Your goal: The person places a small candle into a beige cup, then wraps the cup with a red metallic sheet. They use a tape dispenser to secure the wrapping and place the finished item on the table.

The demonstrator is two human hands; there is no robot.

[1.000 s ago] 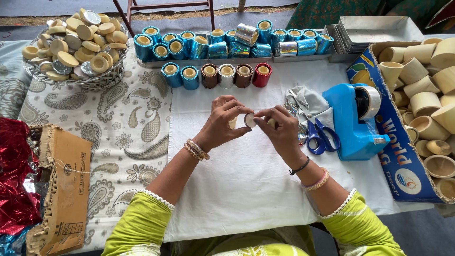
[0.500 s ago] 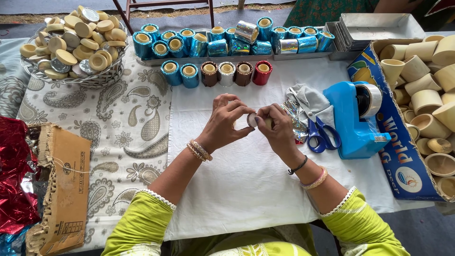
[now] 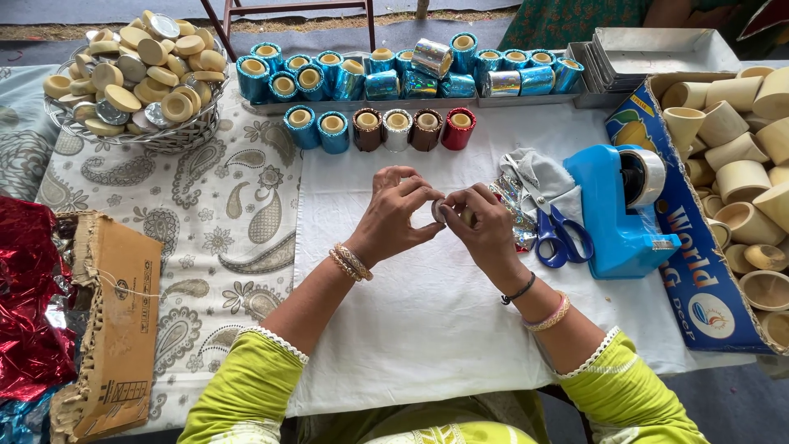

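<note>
Over the white cloth point(image 3: 427, 321), my left hand point(image 3: 394, 215) and my right hand point(image 3: 485, 232) meet around one small round wooden cup point(image 3: 448, 211) with shiny foil around it. Both hands grip it, fingertips pinching its rim and side; most of the cup is hidden by my fingers. A heap of silver foil scraps point(image 3: 516, 215) lies just right of my right hand.
Blue-handled scissors point(image 3: 561, 234) and a blue tape dispenser point(image 3: 620, 210) lie to the right. Foil-wrapped cups point(image 3: 378, 130) stand in rows at the back. A wire basket point(image 3: 136, 78) of lids sits back left, a box of bare cups point(image 3: 740, 181) right, cardboard point(image 3: 115, 321) and red foil point(image 3: 25, 304) left.
Both hands have shifted slightly while turning the small cup between the fingers; nothing was picked up or put down.
</note>
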